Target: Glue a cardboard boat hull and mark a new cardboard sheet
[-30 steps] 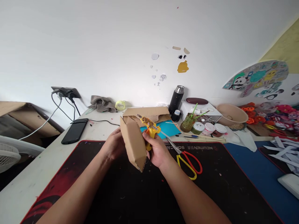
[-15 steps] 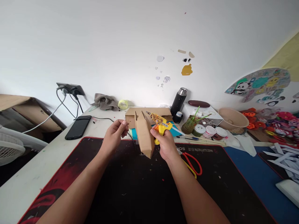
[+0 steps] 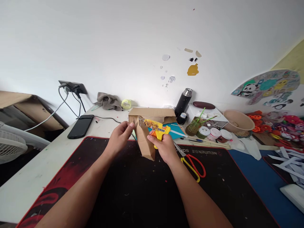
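A folded brown cardboard piece (image 3: 145, 144) with a pointed lower end is tilted between my hands above the dark mat. My left hand (image 3: 121, 136) is closed, thumb and fingers pinched together at the upper left flap of the cardboard; the exact grip is partly hidden. My right hand (image 3: 166, 147) is wrapped around the handle of a yellow hot glue gun (image 3: 155, 126) with brown crusted residue along its barrel. The gun's metal nozzle points left, near the cardboard's upper edge. Scissors (image 3: 192, 166) with red and yellow handles lie beside my right wrist.
Behind stand an open cardboard box (image 3: 152, 111), a black thermos (image 3: 184, 102), a jar of green sticks (image 3: 193, 126) and several paint pots (image 3: 215, 133). A phone (image 3: 80, 127) lies left, near a grey cloth (image 3: 108, 101). The desk mat (image 3: 133, 196) spreads beneath my arms.
The glue gun has moved left and slightly down, bringing its nozzle over the cardboard. My left hand has shifted right to the cardboard's flap, and the cardboard has turned a little.
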{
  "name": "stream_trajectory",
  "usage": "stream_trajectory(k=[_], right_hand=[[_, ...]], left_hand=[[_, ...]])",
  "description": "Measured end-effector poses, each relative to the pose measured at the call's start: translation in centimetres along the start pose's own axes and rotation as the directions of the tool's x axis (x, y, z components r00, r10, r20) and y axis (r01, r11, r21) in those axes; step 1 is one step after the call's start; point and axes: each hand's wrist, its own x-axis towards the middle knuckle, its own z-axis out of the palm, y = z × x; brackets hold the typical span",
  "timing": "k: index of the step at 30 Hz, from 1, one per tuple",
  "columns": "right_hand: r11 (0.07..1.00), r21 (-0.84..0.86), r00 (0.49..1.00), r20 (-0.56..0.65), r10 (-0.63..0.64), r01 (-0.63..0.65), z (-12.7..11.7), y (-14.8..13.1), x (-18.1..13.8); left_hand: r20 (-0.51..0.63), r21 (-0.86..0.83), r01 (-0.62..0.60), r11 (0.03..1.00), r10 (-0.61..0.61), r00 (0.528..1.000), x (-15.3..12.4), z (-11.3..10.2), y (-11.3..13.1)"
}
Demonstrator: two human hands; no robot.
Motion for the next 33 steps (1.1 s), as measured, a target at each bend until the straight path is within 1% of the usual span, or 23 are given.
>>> stream_trajectory(k=[3, 6, 9, 12, 16, 19, 21, 24, 26, 28, 30, 33], right_hand=[[1.000, 0.003, 1.000, 0.014, -0.010, 0.010, 0.2, -0.3, -0.1], [1.000, -0.003, 0.999, 0.031, 0.008, -0.008, 0.2, -0.4, -0.2], [1.000, -0.011, 0.998, 0.052, 0.020, -0.019, 0.1, -0.5, -0.2], [1.000, -0.012, 0.998, 0.066, 0.003, -0.002, 0.1, -0.4, -0.2], [1.000, -0.003, 0.999, 0.044, -0.004, 0.005, 0.2, -0.3, -0.1], [1.000, 0.011, 0.999, 0.025, 0.028, -0.028, 0.4, -0.1, -0.1], [0.998, 0.022, 0.998, 0.027, 0.051, -0.051, 0.5, -0.1, -0.1], [0.997, 0.046, 0.997, 0.035, 0.068, -0.069, 0.6, 0.0, -0.2], [0.995, 0.072, 0.997, 0.029, 0.074, -0.076, 0.7, 0.1, -0.2], [0.992, 0.101, 0.997, 0.011, 0.080, -0.080, 0.6, 0.3, -0.1], [0.988, 0.125, 0.996, -0.014, 0.089, -0.087, 0.6, 0.4, 0.0], [0.985, 0.141, 0.993, -0.041, 0.107, -0.100, 0.4, 0.8, 0.2]], left_hand=[[-0.006, 0.038, 0.005, 0.999, -0.004, 1.000, 0.1, 0.0, -0.1], [0.014, 0.045, 0.026, 0.999, -0.027, 1.000, 0.3, -0.1, -0.3], [0.037, 0.035, 0.038, 0.999, -0.039, 0.999, 0.4, -0.2, -0.6], [0.055, -0.002, 0.026, 1.000, -0.026, 0.998, 0.4, -0.1, -0.9], [0.046, -0.005, -0.004, 1.000, 0.004, 0.999, 0.4, 0.0, -0.9], [0.030, 0.012, -0.018, 1.000, 0.017, 0.999, 0.4, 0.1, -1.0], [0.019, -0.023, -0.010, 1.000, 0.011, 1.000, 0.5, 0.2, -1.3], [0.014, -0.159, 0.043, 0.986, -0.041, 0.999, 0.6, 0.4, -1.8], [0.038, -0.266, 0.100, 0.959, -0.093, 0.995, 0.7, 0.5, -2.0], [0.085, -0.332, 0.145, 0.932, -0.124, 0.989, 0.8, 0.5, -2.2], [0.124, -0.336, 0.153, 0.930, -0.117, 0.985, 0.9, 0.4, -2.2], [0.128, -0.248, 0.101, 0.963, -0.070, 0.989, 1.0, 0.2, -2.1]])
